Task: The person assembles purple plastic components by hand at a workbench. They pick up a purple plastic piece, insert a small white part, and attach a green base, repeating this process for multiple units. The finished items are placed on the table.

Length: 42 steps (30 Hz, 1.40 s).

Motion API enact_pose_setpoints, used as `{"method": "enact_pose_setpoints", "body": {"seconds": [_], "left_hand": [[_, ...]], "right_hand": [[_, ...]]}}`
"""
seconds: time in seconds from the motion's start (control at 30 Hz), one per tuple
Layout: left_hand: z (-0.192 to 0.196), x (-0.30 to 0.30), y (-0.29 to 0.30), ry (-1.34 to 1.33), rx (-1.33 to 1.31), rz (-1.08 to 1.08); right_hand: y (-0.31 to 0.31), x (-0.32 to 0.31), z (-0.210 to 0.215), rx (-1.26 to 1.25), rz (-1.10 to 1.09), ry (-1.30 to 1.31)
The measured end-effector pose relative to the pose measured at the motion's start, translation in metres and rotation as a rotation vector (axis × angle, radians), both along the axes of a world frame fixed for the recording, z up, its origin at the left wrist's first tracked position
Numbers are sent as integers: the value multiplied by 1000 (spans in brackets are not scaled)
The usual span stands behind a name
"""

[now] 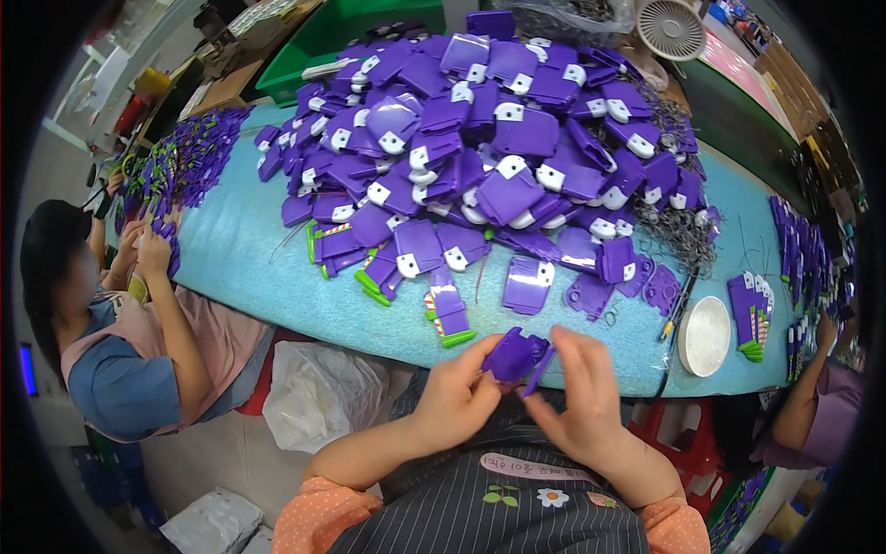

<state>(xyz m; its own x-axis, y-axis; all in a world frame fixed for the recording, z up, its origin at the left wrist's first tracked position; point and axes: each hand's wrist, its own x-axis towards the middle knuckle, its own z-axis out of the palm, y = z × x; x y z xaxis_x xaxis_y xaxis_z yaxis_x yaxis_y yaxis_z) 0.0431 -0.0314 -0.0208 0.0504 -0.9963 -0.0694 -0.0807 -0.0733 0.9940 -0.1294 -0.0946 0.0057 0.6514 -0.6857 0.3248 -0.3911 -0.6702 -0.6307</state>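
Observation:
My left hand [454,391] grips a purple plastic shell [510,355] at the table's near edge, its molded inner side partly showing. Close beside it, my right hand [583,399] pinches a thin purple plastic piece [539,371], seen nearly edge-on. Whether the two parts touch is unclear. Just beyond my hands lie a purple case with a white corner [528,284] and a few purple shells [589,295] without white parts. To the left, a purple piece with a green end and striped strip [449,309] rests on the table.
A big heap of purple-and-white cases [512,134] covers the blue table [231,245]. Dark wire loops [678,231] lie at its right, near a white round dish [703,336] and fanned purple-green pieces [751,314]. A small fan [671,28] stands behind. Co-workers [138,342] sit on both sides.

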Motion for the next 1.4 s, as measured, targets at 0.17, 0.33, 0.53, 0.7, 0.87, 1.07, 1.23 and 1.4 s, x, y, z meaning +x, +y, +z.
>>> {"method": "enact_pose_setpoints", "body": {"seconds": [0.17,0.33,0.53,0.7,0.87,1.07,1.23,1.4], "left_hand": [[9,66,-7,436,33,261],[-1,121,-30,415,8,495],[-5,95,-18,415,160,352],[-9,58,-8,456,268,184],[0,7,-9,665,244,-11],[4,-25,-18,999,199,74],[8,-10,4,776,448,-172],[-11,-24,5,702,711,-470]], "right_hand": [[-30,15,7,-94,-129,216],[-21,77,-10,-203,133,175],[-10,51,-20,-125,318,226],[-15,-24,10,542,138,-413],[9,-45,12,855,67,-894],[34,-39,-34,1013,285,-555],[4,-56,-26,1193,-101,-591],[-25,-28,7,1119,-180,-570]]}}
